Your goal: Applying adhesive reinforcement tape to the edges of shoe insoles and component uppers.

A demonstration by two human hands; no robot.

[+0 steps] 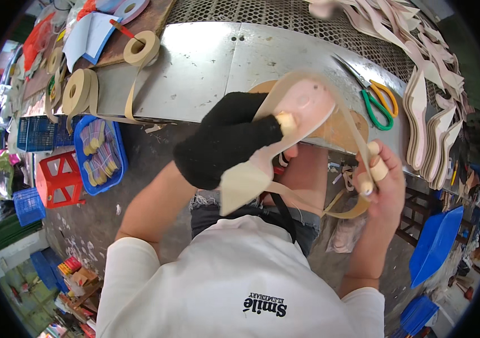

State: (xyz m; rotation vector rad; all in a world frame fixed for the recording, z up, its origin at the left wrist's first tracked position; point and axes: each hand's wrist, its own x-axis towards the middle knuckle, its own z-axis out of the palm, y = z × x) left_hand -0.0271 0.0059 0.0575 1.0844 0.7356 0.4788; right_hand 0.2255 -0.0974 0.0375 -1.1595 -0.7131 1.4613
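The person's left hand [226, 141], in a black glove with a pale wrap on the bare thumb tip, is closing firmly on a pinkish, insole-shaped piece [306, 101]. The thumb is pressing on its face; the fingers behind are staying out of sight. The piece is slanting, its broad rounded end reaching beyond the grip and its pointed end hanging below it, toward the person's lap.

To the right of that grip, the right hand [385, 177], bare with pale wraps on its fingers, is curling closed around a narrow beige strip [354, 128]. From this hold the strip is running up along the piece's right edge toward its rounded end, while another length is hanging under the right hand and looping leftward.

Beyond the left hand's grip, a brown board [341, 130] is lying beneath the piece on a metal tabletop [195, 67]. Scissors [365, 85] with green and orange handles are lying beyond the right hand, and stacked pale cut pieces [418, 127] are hanging over the edge to its right. Far left of the left hand, a beige tape roll [149, 44] is resting on the table, and a blue basket [122, 163] is standing lower down, near a red stool [43, 187].
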